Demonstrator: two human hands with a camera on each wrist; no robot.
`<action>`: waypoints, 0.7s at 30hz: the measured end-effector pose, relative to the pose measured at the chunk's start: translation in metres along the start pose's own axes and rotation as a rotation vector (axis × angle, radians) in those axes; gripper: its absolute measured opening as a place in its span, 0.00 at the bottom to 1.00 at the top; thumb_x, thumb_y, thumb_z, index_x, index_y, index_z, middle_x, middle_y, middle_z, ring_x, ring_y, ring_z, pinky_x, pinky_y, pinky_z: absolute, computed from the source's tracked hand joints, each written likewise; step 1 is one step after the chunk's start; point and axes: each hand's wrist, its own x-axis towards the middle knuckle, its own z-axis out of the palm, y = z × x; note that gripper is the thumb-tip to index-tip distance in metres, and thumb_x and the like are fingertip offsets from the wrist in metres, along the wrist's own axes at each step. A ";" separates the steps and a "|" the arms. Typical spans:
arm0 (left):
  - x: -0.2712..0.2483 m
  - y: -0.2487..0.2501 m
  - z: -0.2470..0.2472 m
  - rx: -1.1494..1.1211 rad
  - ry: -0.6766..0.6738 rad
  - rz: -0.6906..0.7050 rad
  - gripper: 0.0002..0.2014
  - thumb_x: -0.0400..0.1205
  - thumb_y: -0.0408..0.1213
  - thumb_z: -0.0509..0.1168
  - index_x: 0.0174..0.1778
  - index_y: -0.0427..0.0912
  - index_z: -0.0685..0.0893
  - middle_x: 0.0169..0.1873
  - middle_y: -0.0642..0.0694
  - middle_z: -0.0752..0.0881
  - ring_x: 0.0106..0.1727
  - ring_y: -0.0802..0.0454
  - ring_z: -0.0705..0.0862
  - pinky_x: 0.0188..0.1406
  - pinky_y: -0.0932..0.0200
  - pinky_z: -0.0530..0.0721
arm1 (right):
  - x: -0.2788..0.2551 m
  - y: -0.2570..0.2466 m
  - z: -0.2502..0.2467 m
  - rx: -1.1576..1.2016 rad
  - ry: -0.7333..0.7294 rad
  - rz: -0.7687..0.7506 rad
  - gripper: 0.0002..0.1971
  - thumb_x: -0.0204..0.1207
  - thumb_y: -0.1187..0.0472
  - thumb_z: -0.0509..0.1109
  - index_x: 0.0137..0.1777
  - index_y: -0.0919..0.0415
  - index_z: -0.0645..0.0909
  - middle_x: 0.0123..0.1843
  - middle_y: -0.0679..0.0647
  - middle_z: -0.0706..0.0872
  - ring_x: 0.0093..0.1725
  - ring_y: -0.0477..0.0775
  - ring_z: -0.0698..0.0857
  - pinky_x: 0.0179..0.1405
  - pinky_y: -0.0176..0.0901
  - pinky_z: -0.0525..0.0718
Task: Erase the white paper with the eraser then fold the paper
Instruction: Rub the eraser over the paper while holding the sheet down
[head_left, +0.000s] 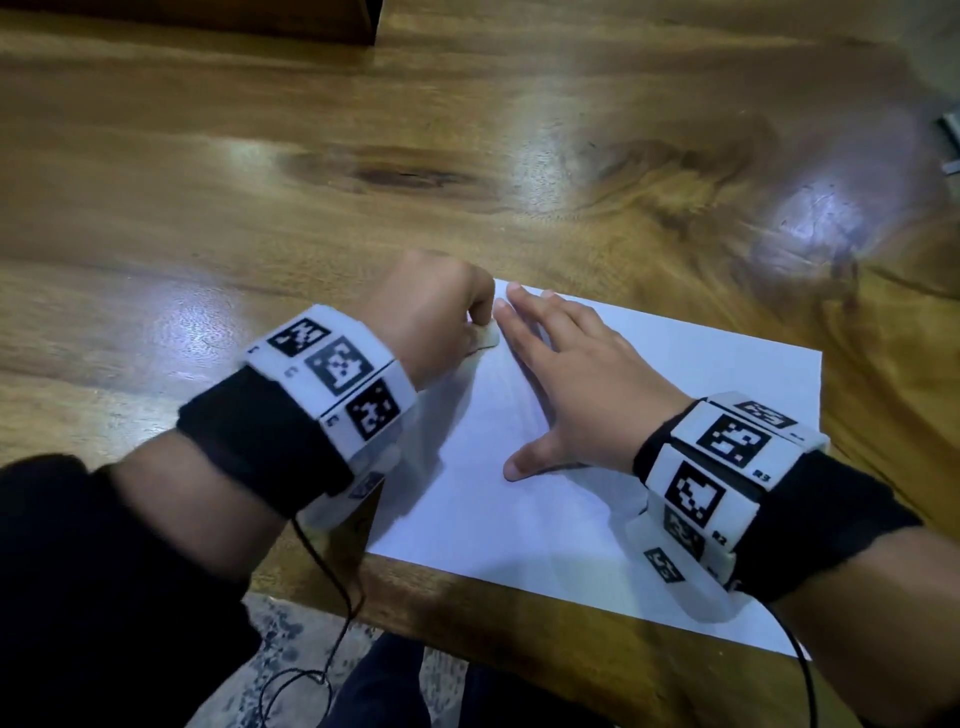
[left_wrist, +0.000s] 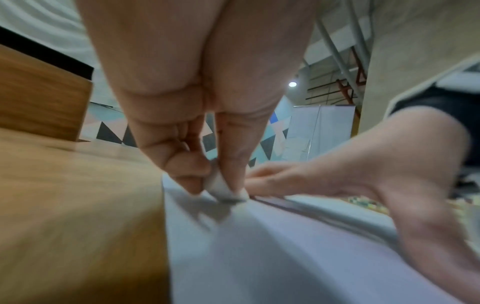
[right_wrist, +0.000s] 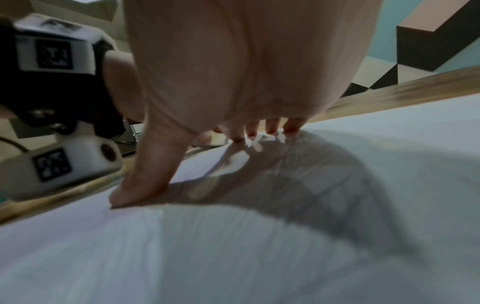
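Note:
A white sheet of paper (head_left: 597, 483) lies on the wooden table (head_left: 260, 197) near its front edge. My left hand (head_left: 441, 312) pinches a small white eraser (head_left: 485, 336) and holds it down on the sheet's far left corner. The left wrist view shows the eraser (left_wrist: 221, 186) between thumb and fingers, its end touching the paper (left_wrist: 285, 257). My right hand (head_left: 566, 364) lies flat on the sheet beside the eraser, fingers straight and spread, thumb out toward me. From the right wrist, the thumb and fingertips (right_wrist: 272, 127) press on the paper (right_wrist: 259, 246).
A dark wooden block (head_left: 260, 21) stands at the table's far left. A grey metal object (head_left: 950, 140) shows at the right edge. The table's front edge (head_left: 415, 613) runs just below the sheet, with patterned floor beneath.

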 end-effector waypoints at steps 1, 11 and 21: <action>-0.004 -0.002 0.002 0.002 -0.009 0.010 0.04 0.74 0.38 0.68 0.34 0.44 0.83 0.27 0.51 0.77 0.34 0.50 0.74 0.29 0.63 0.61 | 0.000 0.000 0.000 -0.001 -0.002 0.000 0.67 0.57 0.32 0.76 0.82 0.51 0.31 0.83 0.45 0.31 0.82 0.50 0.35 0.79 0.41 0.41; 0.004 -0.002 -0.001 -0.017 -0.006 -0.014 0.03 0.72 0.39 0.70 0.36 0.44 0.84 0.30 0.48 0.81 0.36 0.49 0.76 0.30 0.60 0.69 | 0.000 0.000 0.001 -0.008 0.008 -0.008 0.67 0.57 0.31 0.76 0.82 0.53 0.32 0.84 0.47 0.32 0.82 0.51 0.37 0.80 0.43 0.41; -0.024 -0.005 0.002 0.006 -0.155 0.003 0.04 0.70 0.43 0.72 0.33 0.48 0.84 0.26 0.54 0.78 0.33 0.53 0.76 0.30 0.65 0.68 | -0.001 -0.001 0.000 -0.001 -0.007 -0.001 0.67 0.58 0.32 0.75 0.82 0.53 0.31 0.83 0.45 0.31 0.82 0.51 0.36 0.79 0.41 0.40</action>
